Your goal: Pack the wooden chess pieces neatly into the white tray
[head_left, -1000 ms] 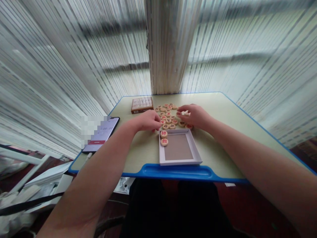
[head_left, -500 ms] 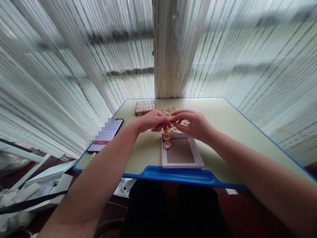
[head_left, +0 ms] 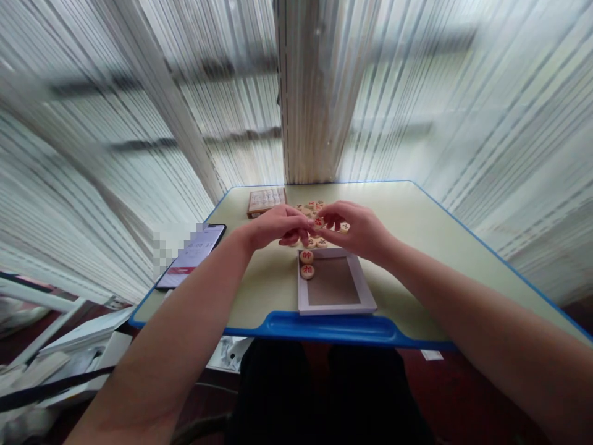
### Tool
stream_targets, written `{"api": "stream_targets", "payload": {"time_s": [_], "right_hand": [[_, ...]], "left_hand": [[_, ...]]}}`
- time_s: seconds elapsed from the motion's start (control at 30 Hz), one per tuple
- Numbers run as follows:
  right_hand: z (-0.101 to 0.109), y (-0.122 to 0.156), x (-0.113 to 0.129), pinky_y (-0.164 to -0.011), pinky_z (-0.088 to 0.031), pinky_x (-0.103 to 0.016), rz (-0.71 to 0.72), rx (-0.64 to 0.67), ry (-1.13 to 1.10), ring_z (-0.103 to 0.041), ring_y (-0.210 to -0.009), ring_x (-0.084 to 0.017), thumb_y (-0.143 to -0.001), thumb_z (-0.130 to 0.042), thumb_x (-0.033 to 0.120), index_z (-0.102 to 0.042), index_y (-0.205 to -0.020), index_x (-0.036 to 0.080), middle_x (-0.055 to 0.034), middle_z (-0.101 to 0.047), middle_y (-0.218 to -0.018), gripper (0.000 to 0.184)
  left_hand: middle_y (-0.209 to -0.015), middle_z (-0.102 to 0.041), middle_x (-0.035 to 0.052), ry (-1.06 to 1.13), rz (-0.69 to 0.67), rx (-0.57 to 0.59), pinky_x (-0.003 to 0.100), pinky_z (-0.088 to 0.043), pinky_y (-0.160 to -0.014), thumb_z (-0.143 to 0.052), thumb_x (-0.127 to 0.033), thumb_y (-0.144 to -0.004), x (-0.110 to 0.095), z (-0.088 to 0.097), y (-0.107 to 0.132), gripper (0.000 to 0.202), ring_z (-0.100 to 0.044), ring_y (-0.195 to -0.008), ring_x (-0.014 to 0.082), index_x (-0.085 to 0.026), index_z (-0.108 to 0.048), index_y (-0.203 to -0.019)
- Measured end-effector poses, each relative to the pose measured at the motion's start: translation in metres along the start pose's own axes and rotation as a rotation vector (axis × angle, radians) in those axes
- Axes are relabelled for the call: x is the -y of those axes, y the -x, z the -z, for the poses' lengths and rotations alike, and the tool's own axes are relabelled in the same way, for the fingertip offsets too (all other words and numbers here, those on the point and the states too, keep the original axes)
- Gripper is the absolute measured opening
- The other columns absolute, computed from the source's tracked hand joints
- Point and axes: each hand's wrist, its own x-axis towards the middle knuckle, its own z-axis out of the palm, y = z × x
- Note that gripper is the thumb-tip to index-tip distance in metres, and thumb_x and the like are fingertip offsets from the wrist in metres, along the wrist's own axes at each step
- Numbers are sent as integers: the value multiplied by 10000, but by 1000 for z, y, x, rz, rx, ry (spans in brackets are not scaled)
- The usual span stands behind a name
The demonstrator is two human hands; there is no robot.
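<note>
My left hand (head_left: 282,225) and my right hand (head_left: 359,230) meet over the far side of a shallow white box (head_left: 369,301). Between their fingertips is a round wooden Chinese chess piece (head_left: 319,221) with a red character. The left fingers are curled, and their tips reach its left edge. My right thumb and forefinger close around its other side. Inside the box, a chess piece (head_left: 306,256) marked in red lies at the upper left corner, with another red one (head_left: 307,272) just below it. Several loose pieces (head_left: 321,243) lie beyond the box, partly hidden by my hands.
A flat printed box (head_left: 266,201) lies at the back left of the pale table (head_left: 445,259). Towards the left edge rests a phone (head_left: 197,253) with a lit screen. The table has a blue rim, with a blue tray groove (head_left: 331,327) in front. Sheer curtains (head_left: 310,93) hang behind.
The right fingers have spread a little, and the red-marked piece between the fingertips now shows. My whole view has shifted slightly. Both pieces in the box stay in place.
</note>
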Motion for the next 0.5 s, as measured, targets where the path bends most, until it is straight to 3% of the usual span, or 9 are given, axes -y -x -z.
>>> {"api": "stream_targets", "payload": {"time_s": [0.17, 0.5], "right_hand": [[1, 1, 1, -621, -500, -251, 13, 11, 8, -569, -635, -105, -765, -619, 243, -666, -933, 144, -51, -646, -806, 201], [-3, 1, 4, -631, -481, -248, 35, -206, 96, -561, -623, -98, -797, -580, 193, -660, -882, 154, -29, -659, -783, 123]], "left_hand": [[-548, -598, 16, 49, -66, -77, 165, -236, -352, -672, -340, -711, 3, 4, -2, 269, -389, -390, 20, -87, -613, -644], [-544, -574, -3, 202, -5, -126, 149, -204, -358, -705, -287, -656, 4, 5, -3, 207, -372, -386, 12, -98, -632, -695]]}}
